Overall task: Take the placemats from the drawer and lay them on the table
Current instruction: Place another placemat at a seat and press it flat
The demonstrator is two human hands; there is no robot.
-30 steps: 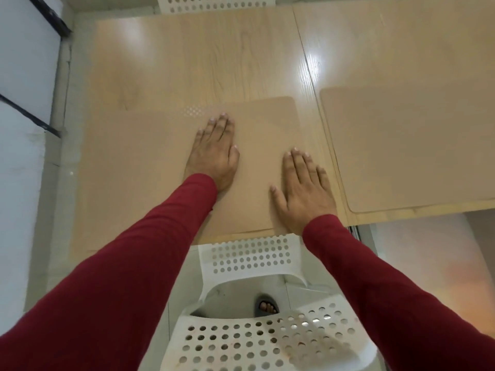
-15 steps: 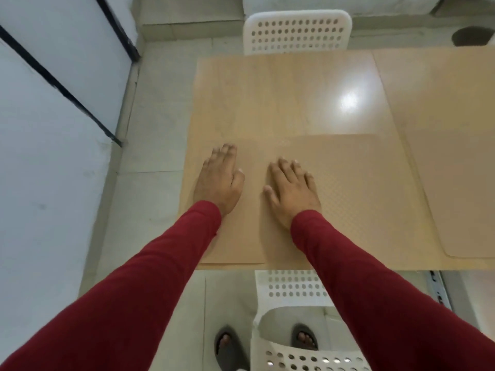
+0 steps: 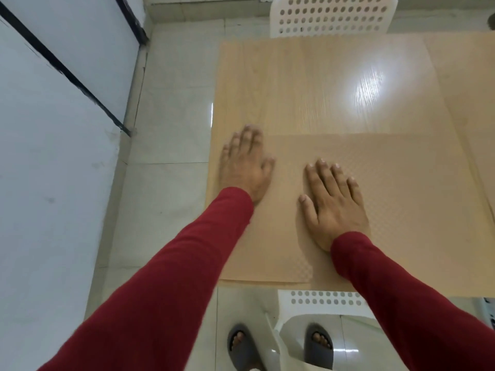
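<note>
- A person in red sleeves (image 3: 171,277) presses both palms flat on a tan placemat (image 3: 388,199) lying on a light wood table (image 3: 308,84), seen from a head-worn camera looking down.
- The placemat sits at the table's near edge, close to its left corner; its long axis runs left to right along that edge, and its short sides point away from the person toward the table's far side.
- The mat's far edge lies roughly parallel to the table's near edge; the near edge of the mat reaches almost to the table's rim.
- The left hand (image 3: 245,167) lies open, fingers together and extended, at the mat's left end close to the table's left edge; it is motion-blurred, so whether its fingertips rest on the mat or on bare wood cannot be told.
- The right hand (image 3: 332,202) lies open with fingers spread, palm down, on the mat well inside the table's left edge, gripping nothing.
- A second tan mat (image 3: 482,145) shows in part at the table's right side, just beside the first.
- One white perforated chair (image 3: 332,14) stands beyond the table's far edge; another white chair (image 3: 321,303) is tucked below the near edge.
- Two feet in grey slippers (image 3: 242,349) stand on pale floor tiles (image 3: 171,135) below the table's near edge.
</note>
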